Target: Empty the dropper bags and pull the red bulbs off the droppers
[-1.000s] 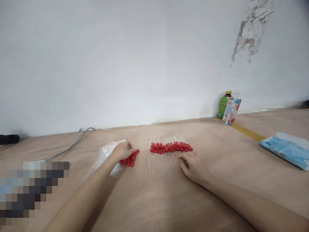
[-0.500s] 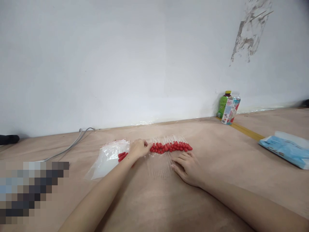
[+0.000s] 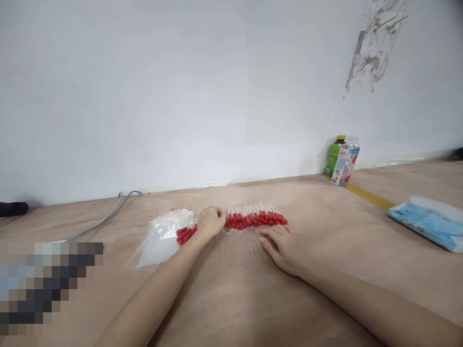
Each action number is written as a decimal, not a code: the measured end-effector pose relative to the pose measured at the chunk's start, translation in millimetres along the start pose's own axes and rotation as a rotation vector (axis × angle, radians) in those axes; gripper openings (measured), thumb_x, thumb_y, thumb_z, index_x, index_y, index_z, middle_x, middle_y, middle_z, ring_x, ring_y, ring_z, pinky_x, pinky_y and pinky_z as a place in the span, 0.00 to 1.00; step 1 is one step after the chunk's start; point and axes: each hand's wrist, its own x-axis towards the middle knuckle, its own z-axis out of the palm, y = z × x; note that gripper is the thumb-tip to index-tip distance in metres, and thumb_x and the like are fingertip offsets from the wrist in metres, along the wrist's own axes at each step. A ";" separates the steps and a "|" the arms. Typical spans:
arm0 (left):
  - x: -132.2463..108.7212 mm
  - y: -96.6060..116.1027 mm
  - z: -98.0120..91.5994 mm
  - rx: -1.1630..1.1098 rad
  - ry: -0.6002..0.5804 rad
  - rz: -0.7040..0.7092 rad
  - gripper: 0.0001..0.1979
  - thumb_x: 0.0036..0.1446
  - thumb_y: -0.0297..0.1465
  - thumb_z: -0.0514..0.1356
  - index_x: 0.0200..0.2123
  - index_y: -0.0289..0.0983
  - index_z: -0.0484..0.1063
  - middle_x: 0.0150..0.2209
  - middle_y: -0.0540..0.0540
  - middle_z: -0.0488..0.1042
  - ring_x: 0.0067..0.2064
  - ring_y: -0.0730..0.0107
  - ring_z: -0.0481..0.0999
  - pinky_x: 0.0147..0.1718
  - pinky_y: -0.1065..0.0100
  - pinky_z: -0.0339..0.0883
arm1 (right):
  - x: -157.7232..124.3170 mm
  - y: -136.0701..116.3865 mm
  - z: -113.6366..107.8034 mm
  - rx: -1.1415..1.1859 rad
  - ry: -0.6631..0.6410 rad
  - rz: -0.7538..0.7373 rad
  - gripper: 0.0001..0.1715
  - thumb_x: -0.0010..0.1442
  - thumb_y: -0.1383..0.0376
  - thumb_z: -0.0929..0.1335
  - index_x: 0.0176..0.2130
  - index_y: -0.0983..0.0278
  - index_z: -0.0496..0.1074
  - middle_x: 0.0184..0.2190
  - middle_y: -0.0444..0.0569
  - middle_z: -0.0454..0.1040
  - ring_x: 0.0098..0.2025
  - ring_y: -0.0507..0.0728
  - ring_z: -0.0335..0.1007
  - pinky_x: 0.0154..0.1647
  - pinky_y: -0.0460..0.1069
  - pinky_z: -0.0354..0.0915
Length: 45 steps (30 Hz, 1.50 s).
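From my end, the wooden table (image 3: 231, 308) fills the lower frame. At centre left I see a clear zip bag (image 3: 155, 243), contents indistinct; at right, a blue-and-white packet (image 3: 427, 221), its inside hidden. At upper right of centre, a yellow-capped green bottle (image 3: 331, 160) and a labelled clear bottle (image 3: 342, 166) stand close together. My hands are apart: the left hand (image 3: 212, 221) bends its fingers at the left end of the row of red-bulbed droppers (image 3: 255, 220), nearer than the other, though I cannot tell whether it grips one; the right hand (image 3: 280, 243) rests loosely spread below the right end. The row runs left to right; the loose clear tubes (image 3: 237, 248) lie between the hands, pointing up-frame. Smallest, the loose red bulbs (image 3: 185, 234) sit beside the bag.
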 end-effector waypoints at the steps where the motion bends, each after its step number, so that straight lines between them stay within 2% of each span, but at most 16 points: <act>1: -6.0 -1.8 -3.3 -0.009 0.028 0.016 0.16 0.55 0.36 0.49 0.21 0.36 0.68 0.27 0.45 0.72 0.35 0.63 0.71 0.36 0.65 0.60 | 0.2 0.6 0.0 0.010 0.030 0.006 0.12 0.60 0.62 0.59 0.40 0.62 0.68 0.35 0.49 0.72 0.40 0.56 0.66 0.43 0.53 0.60; 5: -42.0 -12.8 -16.2 -0.071 0.107 0.139 0.14 0.58 0.36 0.48 0.25 0.37 0.67 0.30 0.47 0.70 0.38 0.65 0.68 0.39 0.65 0.60 | 0.9 3.2 0.9 0.048 0.143 -0.010 0.18 0.59 0.61 0.60 0.48 0.64 0.63 0.44 0.55 0.68 0.47 0.59 0.63 0.46 0.55 0.62; 7: -61.9 -19.6 -19.3 -0.158 0.148 0.294 0.12 0.58 0.35 0.49 0.28 0.37 0.66 0.31 0.47 0.69 0.37 0.65 0.67 0.38 0.64 0.60 | 1.3 3.7 1.1 0.049 0.169 -0.046 0.25 0.58 0.60 0.60 0.54 0.64 0.58 0.49 0.57 0.64 0.51 0.60 0.60 0.49 0.56 0.61; 10: -84.4 -26.2 -19.2 -0.195 0.150 0.467 0.08 0.58 0.33 0.51 0.31 0.37 0.67 0.32 0.46 0.68 0.37 0.65 0.66 0.38 0.63 0.60 | 1.8 2.6 0.1 0.002 0.147 -0.140 0.32 0.57 0.59 0.62 0.58 0.65 0.52 0.55 0.58 0.58 0.56 0.61 0.54 0.53 0.58 0.57; 13: -94.9 -25.1 -17.2 -0.174 0.127 0.548 0.07 0.57 0.32 0.52 0.32 0.38 0.68 0.34 0.46 0.69 0.36 0.66 0.65 0.37 0.63 0.59 | 1.5 0.7 -1.3 -0.053 0.081 -0.249 0.32 0.57 0.58 0.63 0.58 0.64 0.54 0.56 0.57 0.58 0.57 0.62 0.52 0.55 0.59 0.55; 18: -98.0 -18.2 -14.3 -0.181 0.119 0.611 0.06 0.57 0.32 0.54 0.31 0.37 0.69 0.33 0.46 0.69 0.35 0.66 0.64 0.36 0.63 0.58 | 0.3 -1.5 -1.0 -0.092 -0.030 -0.344 0.26 0.57 0.57 0.63 0.54 0.61 0.61 0.54 0.53 0.63 0.58 0.61 0.53 0.56 0.60 0.51; 23: -99.4 -19.5 -11.0 -0.203 0.142 0.644 0.05 0.56 0.32 0.55 0.32 0.38 0.69 0.33 0.46 0.71 0.35 0.67 0.66 0.36 0.63 0.59 | 1.3 -8.7 -0.5 -0.055 -0.050 -0.351 0.16 0.58 0.57 0.63 0.46 0.57 0.69 0.47 0.48 0.70 0.55 0.58 0.58 0.56 0.61 0.48; 26: -99.7 -18.3 -9.7 -0.226 0.175 0.640 0.06 0.56 0.33 0.55 0.36 0.37 0.69 0.37 0.44 0.71 0.39 0.64 0.68 0.39 0.61 0.61 | 1.9 -12.0 0.1 -0.030 -0.037 -0.366 0.13 0.58 0.58 0.63 0.42 0.56 0.72 0.44 0.46 0.73 0.53 0.58 0.60 0.56 0.61 0.48; 29: -98.9 -13.3 -7.2 -0.215 0.189 0.684 0.15 0.55 0.36 0.56 0.45 0.38 0.67 0.45 0.41 0.70 0.48 0.59 0.66 0.46 0.56 0.60 | 1.8 -12.0 0.9 -0.017 -0.027 -0.369 0.12 0.58 0.58 0.64 0.41 0.55 0.72 0.44 0.46 0.73 0.52 0.58 0.60 0.55 0.60 0.48; 31: -97.9 -9.5 -3.9 -0.202 0.177 0.735 0.13 0.55 0.35 0.56 0.44 0.39 0.69 0.46 0.43 0.71 0.50 0.59 0.66 0.50 0.54 0.57 | 1.8 -11.7 1.0 -0.016 -0.034 -0.372 0.12 0.57 0.58 0.64 0.41 0.54 0.72 0.44 0.45 0.72 0.52 0.58 0.60 0.55 0.60 0.48; 34: -96.8 -5.7 1.4 -0.221 0.199 0.773 0.09 0.57 0.32 0.54 0.39 0.41 0.71 0.40 0.46 0.75 0.48 0.62 0.70 0.51 0.54 0.57 | 2.1 -13.2 0.5 -0.023 -0.032 -0.377 0.12 0.57 0.59 0.64 0.42 0.54 0.72 0.44 0.45 0.73 0.51 0.57 0.61 0.55 0.60 0.49; 37: -96.9 -4.5 3.6 -0.249 0.237 0.777 0.09 0.57 0.30 0.54 0.40 0.40 0.71 0.37 0.47 0.77 0.47 0.64 0.71 0.51 0.55 0.58 | 2.2 -17.5 2.2 -0.020 -0.049 -0.382 0.15 0.57 0.59 0.64 0.45 0.57 0.70 0.43 0.48 0.73 0.51 0.57 0.62 0.55 0.60 0.49; 42: -98.5 -2.0 2.0 -0.243 0.235 0.792 0.09 0.56 0.29 0.55 0.41 0.39 0.70 0.38 0.47 0.77 0.48 0.64 0.71 0.53 0.55 0.56 | 1.0 -21.8 13.2 0.031 -0.029 -0.377 0.14 0.60 0.62 0.62 0.45 0.58 0.70 0.42 0.47 0.74 0.50 0.56 0.62 0.55 0.59 0.50; 45: -98.8 1.2 1.1 -0.229 0.236 0.800 0.08 0.56 0.31 0.56 0.38 0.38 0.71 0.38 0.47 0.77 0.47 0.64 0.71 0.53 0.55 0.56 | 0.6 -20.5 18.8 0.072 -0.024 -0.398 0.13 0.60 0.64 0.62 0.44 0.59 0.70 0.42 0.46 0.74 0.50 0.55 0.63 0.57 0.59 0.50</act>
